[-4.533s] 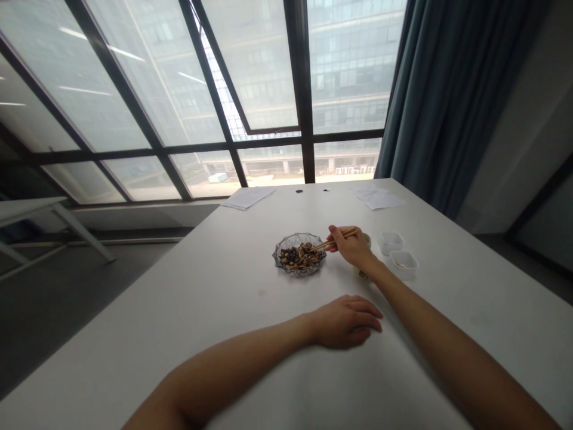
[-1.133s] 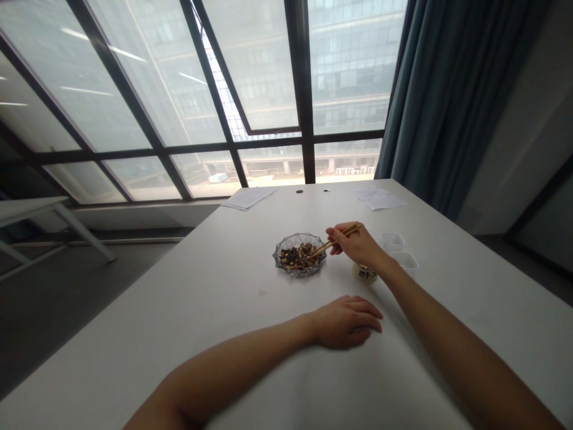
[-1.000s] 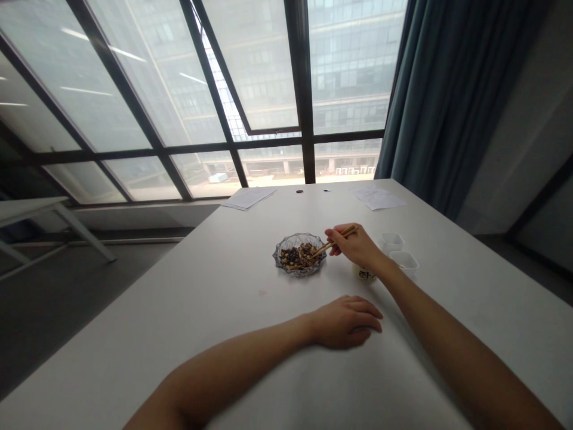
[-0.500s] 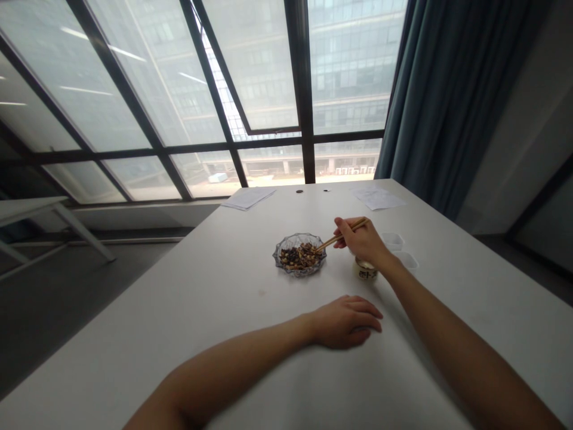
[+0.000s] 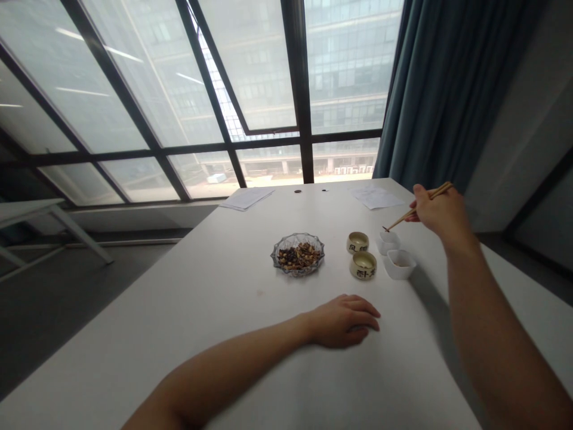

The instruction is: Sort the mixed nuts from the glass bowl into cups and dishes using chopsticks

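Note:
My right hand [image 5: 439,209] is closed around a pair of wooden chopsticks [image 5: 409,212]. Their tips pinch a small dark piece [image 5: 385,229] just over the farther of two white plastic cups [image 5: 388,243]. The nearer white cup [image 5: 400,264] has a little something brownish in it. Left of these cups stand two cream ceramic cups with dark characters, a farther one [image 5: 357,243] and a nearer one [image 5: 363,266]. A glass bowl [image 5: 298,272] holds a mix of dark and light dried bits [image 5: 299,255]. My left hand [image 5: 344,321] rests on the table with fingers stretched out, holding nothing.
The white table [image 5: 215,310] carries paper sheets at its far left [image 5: 246,198] and far right [image 5: 376,197]. Two small dark round spots lie near its far edge. Beyond are windows and a blue curtain [image 5: 430,107]; another table [image 5: 31,209] stands left.
My right hand has swung right with the chopsticks, from the glass bowl to the farther white cup, carrying a small dark piece at the tips. My left hand has stayed put.

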A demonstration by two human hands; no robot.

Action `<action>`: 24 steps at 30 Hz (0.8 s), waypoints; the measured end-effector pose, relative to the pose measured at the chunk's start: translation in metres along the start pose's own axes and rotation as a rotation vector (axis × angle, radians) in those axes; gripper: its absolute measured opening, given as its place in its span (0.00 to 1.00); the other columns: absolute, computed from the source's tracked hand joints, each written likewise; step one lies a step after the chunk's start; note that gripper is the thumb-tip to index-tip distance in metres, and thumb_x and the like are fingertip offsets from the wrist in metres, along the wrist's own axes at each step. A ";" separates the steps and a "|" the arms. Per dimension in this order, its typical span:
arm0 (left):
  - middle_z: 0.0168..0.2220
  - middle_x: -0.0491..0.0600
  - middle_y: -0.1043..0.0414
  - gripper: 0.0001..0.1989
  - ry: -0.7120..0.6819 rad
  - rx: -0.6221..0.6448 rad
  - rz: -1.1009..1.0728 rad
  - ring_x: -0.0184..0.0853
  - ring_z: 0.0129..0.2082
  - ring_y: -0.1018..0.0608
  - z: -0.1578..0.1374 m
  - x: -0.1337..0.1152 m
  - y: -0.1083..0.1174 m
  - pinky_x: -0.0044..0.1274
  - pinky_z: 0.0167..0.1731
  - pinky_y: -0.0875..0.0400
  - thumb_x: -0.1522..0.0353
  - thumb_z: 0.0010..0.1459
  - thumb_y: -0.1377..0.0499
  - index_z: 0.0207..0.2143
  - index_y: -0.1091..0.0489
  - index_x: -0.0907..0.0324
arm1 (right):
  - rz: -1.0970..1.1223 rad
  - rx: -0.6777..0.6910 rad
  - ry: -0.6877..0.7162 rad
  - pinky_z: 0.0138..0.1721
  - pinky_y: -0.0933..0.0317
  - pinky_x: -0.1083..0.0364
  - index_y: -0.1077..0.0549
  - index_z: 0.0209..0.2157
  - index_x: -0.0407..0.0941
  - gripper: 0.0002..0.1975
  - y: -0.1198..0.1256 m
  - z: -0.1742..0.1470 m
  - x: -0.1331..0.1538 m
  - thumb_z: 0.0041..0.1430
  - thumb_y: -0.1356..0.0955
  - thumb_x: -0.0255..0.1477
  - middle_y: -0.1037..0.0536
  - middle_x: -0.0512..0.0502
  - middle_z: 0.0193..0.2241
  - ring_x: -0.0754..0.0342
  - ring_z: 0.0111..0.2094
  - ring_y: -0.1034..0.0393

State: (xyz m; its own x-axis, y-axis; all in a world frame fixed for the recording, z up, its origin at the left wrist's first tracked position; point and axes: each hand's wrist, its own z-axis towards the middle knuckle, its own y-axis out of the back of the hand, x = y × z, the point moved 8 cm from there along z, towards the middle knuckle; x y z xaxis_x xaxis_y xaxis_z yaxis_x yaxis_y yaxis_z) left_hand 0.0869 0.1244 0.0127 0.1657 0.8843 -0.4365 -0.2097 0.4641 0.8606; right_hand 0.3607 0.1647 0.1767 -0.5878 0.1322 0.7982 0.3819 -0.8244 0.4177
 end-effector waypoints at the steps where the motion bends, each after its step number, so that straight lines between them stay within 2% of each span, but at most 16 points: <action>1: 0.58 0.51 0.27 0.14 0.000 -0.003 -0.001 0.37 0.60 0.27 0.000 0.000 0.001 0.30 0.64 0.39 0.71 0.64 0.43 0.51 0.28 0.54 | -0.013 0.001 -0.021 0.29 0.24 0.49 0.27 0.24 0.41 0.20 0.002 0.003 -0.005 0.67 0.33 0.37 0.22 0.36 0.21 0.44 0.23 0.21; 6: 0.58 0.51 0.27 0.14 0.014 0.009 0.001 0.38 0.60 0.27 0.000 -0.001 0.001 0.30 0.64 0.39 0.71 0.64 0.43 0.51 0.28 0.53 | 0.007 0.044 -0.117 0.25 0.24 0.49 0.28 0.25 0.42 0.17 0.001 0.003 -0.013 0.66 0.32 0.36 0.20 0.36 0.22 0.45 0.21 0.22; 12: 0.58 0.51 0.27 0.14 0.017 0.002 -0.002 0.38 0.60 0.27 0.000 0.000 0.001 0.30 0.64 0.39 0.71 0.64 0.44 0.51 0.28 0.53 | -0.044 0.037 -0.078 0.25 0.24 0.51 0.27 0.23 0.43 0.17 0.003 -0.006 0.003 0.65 0.31 0.35 0.22 0.39 0.20 0.45 0.22 0.21; 17: 0.58 0.51 0.27 0.14 0.004 -0.003 -0.010 0.38 0.59 0.27 0.000 -0.001 0.001 0.30 0.64 0.39 0.71 0.64 0.43 0.51 0.28 0.54 | 0.215 0.018 -0.022 0.25 0.23 0.50 0.26 0.24 0.43 0.17 -0.002 -0.015 0.019 0.66 0.31 0.36 0.21 0.39 0.22 0.45 0.22 0.20; 20: 0.58 0.51 0.27 0.14 0.009 0.000 -0.009 0.38 0.59 0.27 0.000 0.000 0.001 0.30 0.64 0.39 0.71 0.64 0.43 0.51 0.27 0.53 | 0.388 0.109 0.071 0.24 0.23 0.51 0.25 0.24 0.43 0.21 -0.020 -0.026 0.038 0.64 0.30 0.43 0.21 0.39 0.22 0.45 0.22 0.20; 24: 0.58 0.51 0.27 0.14 0.005 0.004 -0.004 0.38 0.59 0.27 0.000 0.000 0.000 0.31 0.64 0.39 0.71 0.64 0.43 0.51 0.27 0.53 | 0.588 0.351 0.136 0.23 0.24 0.54 0.23 0.27 0.42 0.27 -0.060 -0.054 0.064 0.58 0.29 0.54 0.21 0.42 0.20 0.47 0.22 0.20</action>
State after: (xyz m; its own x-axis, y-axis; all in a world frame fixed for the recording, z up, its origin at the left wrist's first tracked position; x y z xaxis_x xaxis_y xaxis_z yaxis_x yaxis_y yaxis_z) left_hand 0.0872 0.1248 0.0131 0.1614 0.8827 -0.4414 -0.2047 0.4675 0.8599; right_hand 0.2618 0.1930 0.1797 -0.2876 -0.3705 0.8832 0.8587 -0.5081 0.0664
